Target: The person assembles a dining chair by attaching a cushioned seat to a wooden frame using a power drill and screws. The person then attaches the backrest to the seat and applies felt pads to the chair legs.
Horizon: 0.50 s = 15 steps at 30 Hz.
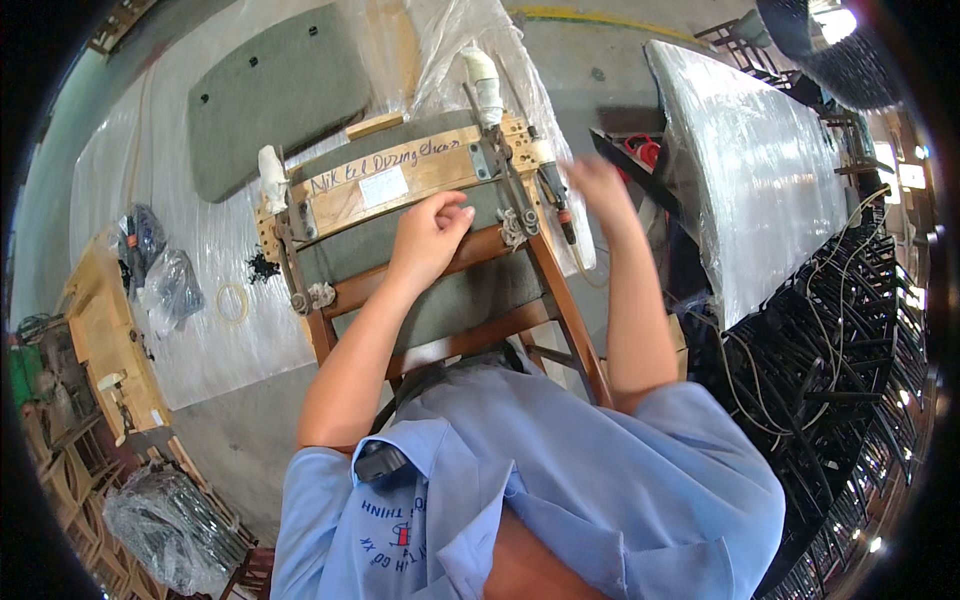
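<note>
A brown wooden chair frame with a grey padded panel stands before me. A light wooden jig with a paper label lies across it, with a clamp handle wrapped in white at the left and another wrapped handle at the right. My left hand is over the chair's top rail, fingers curled in and thumb against them; whatever they hold is hidden. My right hand, smeared by motion, is just right of a dark power screwdriver beside the jig.
Clear plastic sheeting covers the worktop, with another grey padded panel at the back left. Bagged small parts and a second wooden jig are at the left. At the right are a plastic-wrapped slab and stacked black frames.
</note>
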Each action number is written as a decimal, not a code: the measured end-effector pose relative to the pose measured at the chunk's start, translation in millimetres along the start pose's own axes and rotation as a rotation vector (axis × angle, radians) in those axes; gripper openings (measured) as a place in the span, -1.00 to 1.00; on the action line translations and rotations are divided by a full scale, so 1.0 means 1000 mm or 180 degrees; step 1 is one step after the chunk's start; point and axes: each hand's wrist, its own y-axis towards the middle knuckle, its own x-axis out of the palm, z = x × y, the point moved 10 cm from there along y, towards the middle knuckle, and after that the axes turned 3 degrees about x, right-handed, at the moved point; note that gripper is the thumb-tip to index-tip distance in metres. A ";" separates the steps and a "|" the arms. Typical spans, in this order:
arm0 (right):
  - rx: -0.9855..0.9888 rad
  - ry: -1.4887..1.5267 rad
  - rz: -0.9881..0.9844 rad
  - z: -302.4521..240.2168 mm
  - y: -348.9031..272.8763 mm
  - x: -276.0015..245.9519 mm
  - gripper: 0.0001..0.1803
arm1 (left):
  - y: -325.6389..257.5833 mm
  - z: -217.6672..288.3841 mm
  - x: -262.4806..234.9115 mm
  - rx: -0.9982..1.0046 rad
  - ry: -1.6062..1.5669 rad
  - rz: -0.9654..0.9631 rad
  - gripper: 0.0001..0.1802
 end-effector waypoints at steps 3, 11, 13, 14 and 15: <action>0.0291 0.0643 -0.0507 -0.103 0.048 0.050 -0.11 | -0.029 -0.004 -0.029 0.0016 -0.0151 0.0309 -0.74; 0.1105 0.1035 -0.1499 -0.115 0.120 0.136 -0.25 | -0.141 -0.071 -0.283 -0.0209 -0.0292 0.3224 -0.79; 0.1204 0.1504 -0.1681 -0.123 0.103 0.136 -0.25 | -0.169 -0.134 -0.330 -0.0470 -0.0222 0.3594 -0.81; 0.1272 0.1452 -0.1501 -0.125 0.097 0.139 -0.33 | -0.185 -0.168 -0.346 -0.0584 -0.0046 0.3663 -0.83; 0.1320 0.1423 -0.1463 -0.124 0.097 0.145 -0.43 | -0.195 -0.194 -0.352 -0.0702 0.0109 0.3714 -0.85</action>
